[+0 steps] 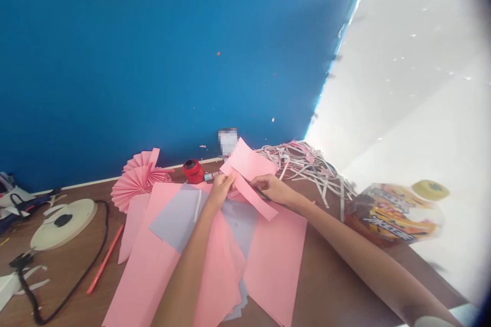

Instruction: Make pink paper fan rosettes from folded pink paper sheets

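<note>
Wall [172, 51], blue, stood at 12 o'clock. Tabletop [326, 276], brown, ran beneath. Loose sheets [274, 260], pink and grey, lay overlapping at 6 o'clock. Jar [402, 219], yellow-lidded, stood at 3 o'clock. Paper strips [289, 158], heaped, lay at 2 o'clock. Pleated fans [134, 184], pink, sat at 9 o'clock. Held sheet [257, 161], pink, was raised at the clock's centre. Left hand [221, 188], closed, pinched that sheet between thumb and fingers. Right hand [273, 189], fingers curled, gripped scissors [261, 192], dark, partly hidden, against it.
</note>
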Demonstrator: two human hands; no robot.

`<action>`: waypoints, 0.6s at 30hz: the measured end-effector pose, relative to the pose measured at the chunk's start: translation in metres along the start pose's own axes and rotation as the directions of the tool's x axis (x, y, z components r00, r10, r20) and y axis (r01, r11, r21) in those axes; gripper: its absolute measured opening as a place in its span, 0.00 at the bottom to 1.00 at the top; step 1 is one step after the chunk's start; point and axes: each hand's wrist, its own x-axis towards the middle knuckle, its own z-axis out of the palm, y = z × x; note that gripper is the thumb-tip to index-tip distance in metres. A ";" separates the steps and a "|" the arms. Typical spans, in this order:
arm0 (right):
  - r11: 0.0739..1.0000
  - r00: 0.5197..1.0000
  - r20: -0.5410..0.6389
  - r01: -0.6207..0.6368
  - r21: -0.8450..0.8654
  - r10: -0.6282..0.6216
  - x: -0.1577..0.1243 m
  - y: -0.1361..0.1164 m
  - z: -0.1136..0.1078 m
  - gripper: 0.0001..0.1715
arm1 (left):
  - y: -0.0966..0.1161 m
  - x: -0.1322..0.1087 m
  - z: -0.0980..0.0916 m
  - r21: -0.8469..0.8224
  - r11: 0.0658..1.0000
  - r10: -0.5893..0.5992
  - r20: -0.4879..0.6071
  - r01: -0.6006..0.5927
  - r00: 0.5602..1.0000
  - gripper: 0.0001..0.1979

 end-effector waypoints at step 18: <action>0.999 0.960 -0.277 -0.012 0.045 0.024 0.004 -0.002 -0.007 0.21 | -0.003 -0.007 0.022 -0.208 0.967 -0.131 0.083 0.146 0.988 0.21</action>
